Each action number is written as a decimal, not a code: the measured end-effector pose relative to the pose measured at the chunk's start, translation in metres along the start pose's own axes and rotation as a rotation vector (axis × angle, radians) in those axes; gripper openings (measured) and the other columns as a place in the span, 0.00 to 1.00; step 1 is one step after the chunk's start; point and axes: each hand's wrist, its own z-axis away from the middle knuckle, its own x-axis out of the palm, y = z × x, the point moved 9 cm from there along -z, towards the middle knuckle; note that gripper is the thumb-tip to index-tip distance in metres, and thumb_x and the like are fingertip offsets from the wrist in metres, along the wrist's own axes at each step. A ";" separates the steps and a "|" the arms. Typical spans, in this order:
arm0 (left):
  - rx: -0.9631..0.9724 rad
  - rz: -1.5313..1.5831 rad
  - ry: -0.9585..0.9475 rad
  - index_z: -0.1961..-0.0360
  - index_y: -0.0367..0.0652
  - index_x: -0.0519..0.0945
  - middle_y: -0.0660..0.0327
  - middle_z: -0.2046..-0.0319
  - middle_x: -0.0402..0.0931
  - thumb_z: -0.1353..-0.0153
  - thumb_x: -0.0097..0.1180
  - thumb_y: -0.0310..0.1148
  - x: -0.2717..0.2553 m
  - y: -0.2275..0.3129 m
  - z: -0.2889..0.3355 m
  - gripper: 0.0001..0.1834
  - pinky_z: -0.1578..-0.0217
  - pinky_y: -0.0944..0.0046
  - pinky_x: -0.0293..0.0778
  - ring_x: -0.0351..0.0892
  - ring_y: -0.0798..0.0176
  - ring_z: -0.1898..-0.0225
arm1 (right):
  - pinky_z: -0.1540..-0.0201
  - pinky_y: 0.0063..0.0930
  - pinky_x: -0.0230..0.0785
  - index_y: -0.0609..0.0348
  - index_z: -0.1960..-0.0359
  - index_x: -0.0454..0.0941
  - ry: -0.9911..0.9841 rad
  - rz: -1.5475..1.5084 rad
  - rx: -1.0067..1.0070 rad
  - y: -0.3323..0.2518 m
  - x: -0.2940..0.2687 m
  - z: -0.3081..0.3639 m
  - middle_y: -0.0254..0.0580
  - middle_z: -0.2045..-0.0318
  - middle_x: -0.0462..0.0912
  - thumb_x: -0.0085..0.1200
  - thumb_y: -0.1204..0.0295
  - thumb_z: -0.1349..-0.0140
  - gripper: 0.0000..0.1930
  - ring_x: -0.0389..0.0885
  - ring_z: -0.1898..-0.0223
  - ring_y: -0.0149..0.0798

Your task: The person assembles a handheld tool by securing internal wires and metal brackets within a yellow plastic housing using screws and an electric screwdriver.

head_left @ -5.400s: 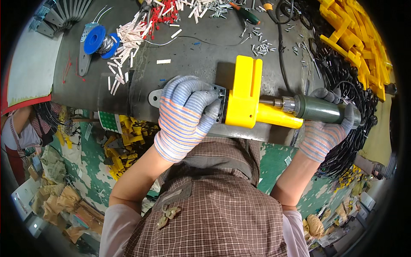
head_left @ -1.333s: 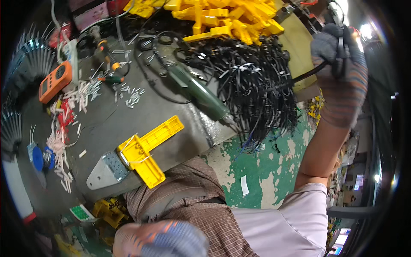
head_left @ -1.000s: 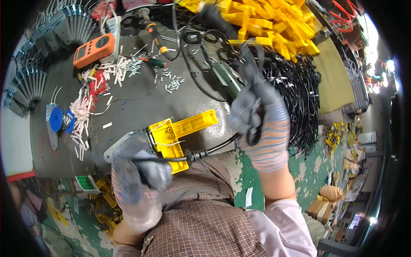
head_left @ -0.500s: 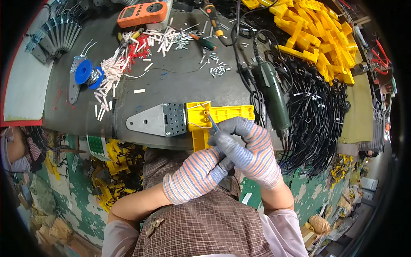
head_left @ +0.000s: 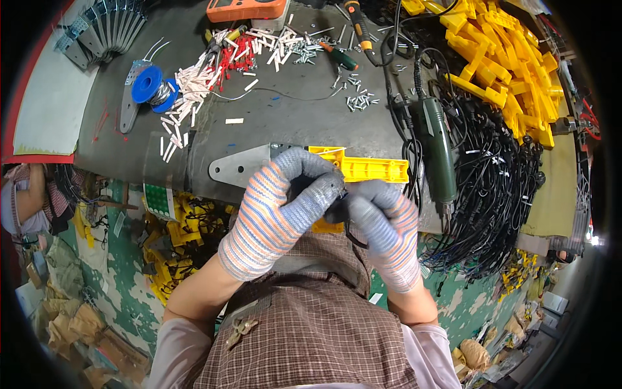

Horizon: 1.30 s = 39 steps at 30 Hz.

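My left hand (head_left: 262, 217), in a striped glove with grey fingertips, is closed in a pinch above the joint between a grey metal plate (head_left: 236, 166) and a yellow plastic handle (head_left: 376, 170). My right hand (head_left: 385, 230), gloved alike, is closed just right of it, fingertips almost touching the left ones. Between them is a black cord (head_left: 353, 236), whose loop hangs below the fingers; its end is hidden by the gloves. The plate's perforated part is mostly covered by my left hand. A pale wire (head_left: 330, 151) lies across the top of the yellow handle.
A green electric screwdriver (head_left: 437, 149) and a heap of black cords (head_left: 486, 188) lie to the right, below piled yellow handles (head_left: 499, 65). A blue solder spool (head_left: 148, 85), white sleeves (head_left: 194, 84), screws (head_left: 359, 100), a screwdriver (head_left: 340, 57) and an orange meter (head_left: 246, 9) are farther back.
My left hand has risen over the joint of plate and handle. The thin bluish rod at my right fingers no longer shows; a black cord now appears between my hands. The view has shifted slightly.
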 end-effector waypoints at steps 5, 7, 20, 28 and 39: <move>0.082 -0.108 0.148 0.60 0.36 0.76 0.63 0.66 0.78 0.38 0.58 0.25 -0.014 0.002 0.008 0.07 0.58 0.71 0.73 0.75 0.73 0.63 | 0.64 0.22 0.70 0.62 0.64 0.77 0.076 -0.530 0.231 0.010 -0.004 -0.008 0.35 0.70 0.80 0.50 0.68 0.33 0.10 0.76 0.72 0.27; 0.019 0.117 0.059 0.59 0.37 0.76 0.63 0.65 0.78 0.38 0.57 0.24 -0.007 -0.011 0.008 0.08 0.56 0.70 0.73 0.75 0.73 0.61 | 0.66 0.19 0.68 0.60 0.64 0.77 -0.042 -0.102 0.142 0.001 0.006 -0.009 0.31 0.71 0.78 0.53 0.69 0.35 0.07 0.73 0.72 0.23; 0.583 -0.693 0.184 0.57 0.44 0.81 0.60 0.67 0.74 0.45 0.63 0.29 -0.006 0.044 0.020 0.13 0.64 0.63 0.73 0.74 0.60 0.65 | 0.64 0.19 0.67 0.61 0.62 0.79 0.040 -0.051 0.045 0.002 -0.001 -0.011 0.30 0.70 0.80 0.54 0.74 0.38 0.06 0.73 0.68 0.21; 0.521 -0.731 0.143 0.56 0.44 0.82 0.57 0.61 0.73 0.48 0.65 0.29 0.003 0.035 0.011 0.16 0.59 0.61 0.74 0.75 0.55 0.61 | 0.61 0.20 0.68 0.61 0.60 0.79 -0.001 -0.019 -0.024 -0.002 -0.001 -0.012 0.32 0.68 0.81 0.53 0.75 0.37 0.06 0.74 0.66 0.22; 0.337 -0.521 0.072 0.63 0.42 0.79 0.60 0.65 0.74 0.44 0.62 0.27 -0.005 0.023 0.009 0.07 0.60 0.63 0.70 0.73 0.63 0.62 | 0.65 0.21 0.69 0.62 0.61 0.77 0.009 0.181 -0.027 -0.007 0.003 -0.009 0.33 0.72 0.79 0.56 0.75 0.39 0.06 0.74 0.71 0.24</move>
